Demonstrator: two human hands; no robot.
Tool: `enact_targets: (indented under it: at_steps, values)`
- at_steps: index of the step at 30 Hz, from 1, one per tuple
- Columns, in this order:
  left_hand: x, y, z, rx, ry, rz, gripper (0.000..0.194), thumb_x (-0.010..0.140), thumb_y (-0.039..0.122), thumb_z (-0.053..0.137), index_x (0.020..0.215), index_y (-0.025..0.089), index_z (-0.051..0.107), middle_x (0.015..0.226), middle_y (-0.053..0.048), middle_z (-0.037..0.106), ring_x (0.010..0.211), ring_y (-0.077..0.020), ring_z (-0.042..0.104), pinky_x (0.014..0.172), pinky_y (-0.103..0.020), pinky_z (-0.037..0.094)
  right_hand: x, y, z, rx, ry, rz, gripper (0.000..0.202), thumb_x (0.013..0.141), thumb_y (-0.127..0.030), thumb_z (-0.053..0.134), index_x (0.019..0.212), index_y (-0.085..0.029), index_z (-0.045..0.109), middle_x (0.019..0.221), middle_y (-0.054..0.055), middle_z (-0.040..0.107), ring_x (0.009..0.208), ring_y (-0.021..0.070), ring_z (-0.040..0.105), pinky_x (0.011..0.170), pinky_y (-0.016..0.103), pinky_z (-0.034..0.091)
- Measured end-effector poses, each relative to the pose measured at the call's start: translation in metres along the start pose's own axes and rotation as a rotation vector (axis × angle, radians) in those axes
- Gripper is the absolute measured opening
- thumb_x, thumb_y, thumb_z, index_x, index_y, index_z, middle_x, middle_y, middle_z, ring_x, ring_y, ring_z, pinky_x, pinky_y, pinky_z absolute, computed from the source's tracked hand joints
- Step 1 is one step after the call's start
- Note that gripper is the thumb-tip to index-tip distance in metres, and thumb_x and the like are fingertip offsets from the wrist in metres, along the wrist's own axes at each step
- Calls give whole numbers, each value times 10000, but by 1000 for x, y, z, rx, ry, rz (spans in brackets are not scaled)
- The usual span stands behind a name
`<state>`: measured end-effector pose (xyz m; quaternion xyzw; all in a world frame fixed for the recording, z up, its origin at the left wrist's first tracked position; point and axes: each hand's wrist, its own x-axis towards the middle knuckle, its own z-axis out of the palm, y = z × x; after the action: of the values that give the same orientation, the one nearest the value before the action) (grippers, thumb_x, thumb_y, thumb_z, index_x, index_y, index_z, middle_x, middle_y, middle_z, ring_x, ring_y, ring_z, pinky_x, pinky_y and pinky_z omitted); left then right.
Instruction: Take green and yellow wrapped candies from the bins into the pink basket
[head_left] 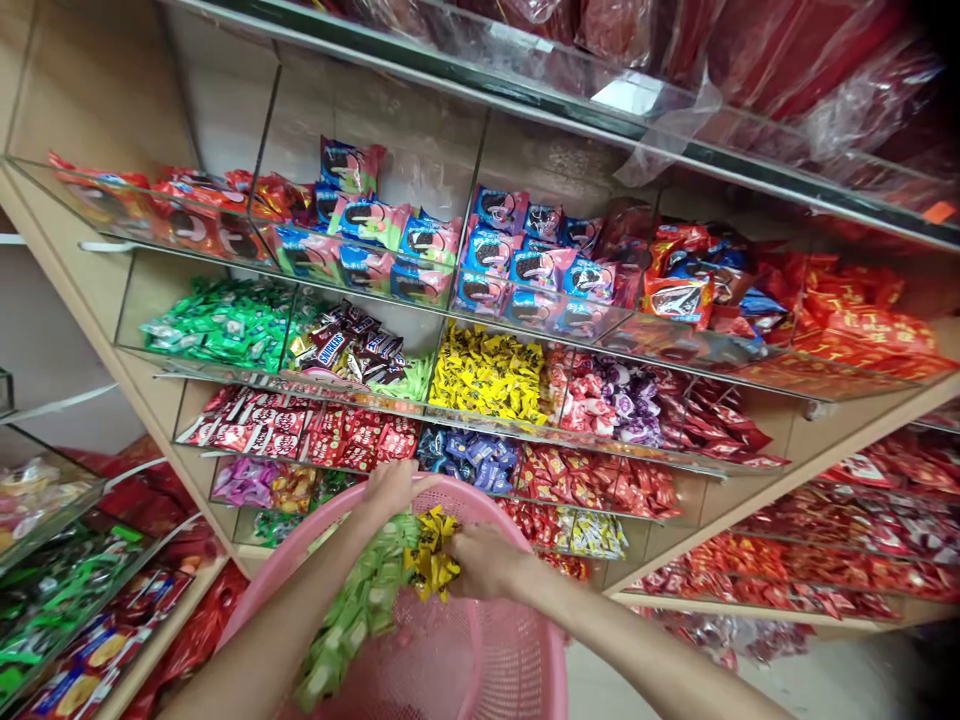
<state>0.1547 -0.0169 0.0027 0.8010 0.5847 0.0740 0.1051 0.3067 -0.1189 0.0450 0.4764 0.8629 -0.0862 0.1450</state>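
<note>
A pink plastic basket point(551, 655) with mesh walls is in front of me, below the shelves. My left hand point(391, 492) is closed over its far rim. Inside the basket, my right hand point(484, 560) is closed around a bunch of yellow-wrapped candies point(431, 555); its fingertips are partly hidden behind them. Light green wrapped candies point(356, 600) lie heaped along the basket's left side, partly covered by my left forearm. Similar yellow candies point(487, 375) fill a shelf compartment straight ahead.
Clear-fronted shelves hold green candies point(225, 325), Snickers bars point(364, 345), blue-and-pink cookie packs point(491, 250) and red packets point(855, 310). An overhanging upper shelf edge point(525, 95) carries plastic-wrapped red goods. Another candy rack point(787, 540) stands at right, with more bins point(67, 580) at left.
</note>
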Motion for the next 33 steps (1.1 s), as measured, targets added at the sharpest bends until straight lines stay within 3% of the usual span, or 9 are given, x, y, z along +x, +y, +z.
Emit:
enact_targets:
  at_steps: [5, 10, 18, 23, 27, 33]
  values:
    - [-2, 0, -2, -6, -19, -13, 612, 711, 687, 258, 869, 201, 594, 865, -102, 649, 849, -242, 584, 711, -302, 396, 4, -16, 12, -23, -144, -28, 327, 635, -376, 586, 878, -165, 645, 819, 86, 657, 766, 223, 604, 638, 288, 455]
    - [-5, -5, 0, 10, -2, -8, 614, 722, 683, 233, 836, 198, 593, 857, -105, 651, 824, -246, 589, 691, -313, 401, 0, -9, 20, -117, -220, -62, 268, 621, -298, 623, 853, -167, 649, 821, 74, 661, 800, 228, 605, 645, 285, 464]
    - [-7, -9, 5, -1, -6, -36, 581, 725, 668, 258, 830, 201, 586, 850, -95, 647, 819, -237, 588, 682, -298, 399, -1, -10, 36, -251, -131, -123, 223, 689, -307, 563, 828, -145, 630, 776, 99, 657, 734, 234, 616, 636, 335, 467]
    - [-7, -10, 8, -23, 10, -20, 583, 734, 660, 237, 816, 199, 584, 850, -94, 644, 810, -244, 586, 666, -309, 400, 0, -10, 50, -275, -14, -144, 461, 600, -344, 639, 994, -129, 534, 719, 103, 640, 650, 243, 614, 568, 342, 465]
    - [-6, -10, 9, -32, 10, -27, 573, 730, 658, 260, 809, 195, 589, 847, -95, 647, 826, -240, 585, 681, -303, 399, 2, -8, 60, -307, 18, -91, 571, 535, -380, 674, 1013, -130, 485, 719, 108, 629, 600, 253, 606, 529, 356, 458]
    - [-7, -11, 7, -34, 5, -34, 576, 714, 669, 276, 834, 204, 594, 869, -96, 650, 829, -253, 588, 674, -312, 404, 3, -10, 58, -354, 35, -1, 469, 606, -326, 649, 996, -145, 462, 717, 89, 624, 612, 238, 606, 520, 337, 453]
